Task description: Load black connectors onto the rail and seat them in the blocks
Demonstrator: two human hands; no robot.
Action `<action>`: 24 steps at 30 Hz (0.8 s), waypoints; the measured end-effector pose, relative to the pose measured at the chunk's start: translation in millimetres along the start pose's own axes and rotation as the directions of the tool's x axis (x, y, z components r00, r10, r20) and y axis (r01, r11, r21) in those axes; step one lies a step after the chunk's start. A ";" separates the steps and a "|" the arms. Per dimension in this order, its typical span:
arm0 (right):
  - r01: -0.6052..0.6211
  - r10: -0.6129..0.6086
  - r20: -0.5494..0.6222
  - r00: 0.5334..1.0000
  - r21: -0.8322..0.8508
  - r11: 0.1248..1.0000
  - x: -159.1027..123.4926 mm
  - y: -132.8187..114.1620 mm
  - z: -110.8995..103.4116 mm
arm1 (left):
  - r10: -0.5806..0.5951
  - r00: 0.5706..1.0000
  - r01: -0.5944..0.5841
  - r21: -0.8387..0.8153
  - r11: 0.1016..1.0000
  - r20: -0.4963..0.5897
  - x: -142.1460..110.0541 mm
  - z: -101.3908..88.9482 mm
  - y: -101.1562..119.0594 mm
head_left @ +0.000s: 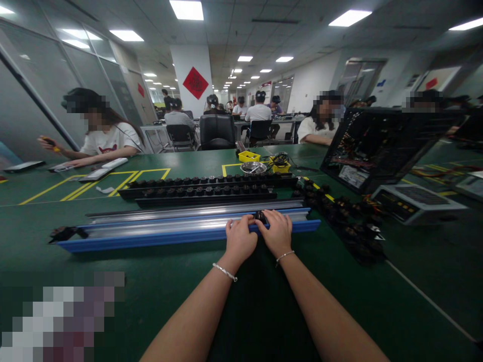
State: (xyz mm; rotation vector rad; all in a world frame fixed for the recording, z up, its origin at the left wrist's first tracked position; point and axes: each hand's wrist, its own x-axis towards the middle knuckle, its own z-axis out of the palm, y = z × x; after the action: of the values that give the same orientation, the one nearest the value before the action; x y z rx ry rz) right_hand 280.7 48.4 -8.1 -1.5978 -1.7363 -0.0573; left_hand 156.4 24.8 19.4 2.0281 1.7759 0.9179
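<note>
My left hand [241, 236] and my right hand [276, 232] meet over the right part of a long blue-edged metal channel [151, 240]. Between their fingertips is a small black part [260, 216], which both hands grip; its exact kind is too small to make out. A black piece [66, 234] sits at the channel's left end. Just behind lies a second metal channel with dark edges [181, 210]. Farther back, two black rails [207, 197] carry rows of small round black parts. More loose black parts [350, 229] are heaped to the right of my hands.
An opened computer case [377, 146] and a power supply unit [418, 203] stand at the right. Yellow trays [249, 157] and a round metal dish [253, 167] are at the back of the green table [169, 311]. People sit across the table and farther off.
</note>
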 end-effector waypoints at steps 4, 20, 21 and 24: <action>-0.013 0.013 -0.027 1.000 0.013 1.000 0.2 0.2 1.8 | 0.106 0.994 -0.105 0.041 0.994 -0.007 -6.9 -7.8 -8.9; -0.067 0.061 -0.130 0.990 -0.045 0.997 1.9 8.8 -0.9 | 0.212 0.968 -0.116 0.513 0.851 -0.132 -22.0 -21.6 -49.2; -0.072 0.065 -0.129 0.990 -0.046 0.996 1.9 9.2 -1.3 | 0.210 0.968 -0.115 0.510 0.853 -0.134 -22.1 -21.3 -48.7; -0.078 0.072 -0.126 0.989 -0.048 0.996 1.8 10.4 -1.7 | 0.205 0.969 -0.111 0.498 0.860 -0.139 -22.7 -21.5 -47.8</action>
State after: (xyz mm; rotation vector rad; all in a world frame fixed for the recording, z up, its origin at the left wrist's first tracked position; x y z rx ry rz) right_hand 290.8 51.3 -10.6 -1.6610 -1.5902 -0.1641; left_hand 105.0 8.3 0.9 2.5015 2.1414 0.7811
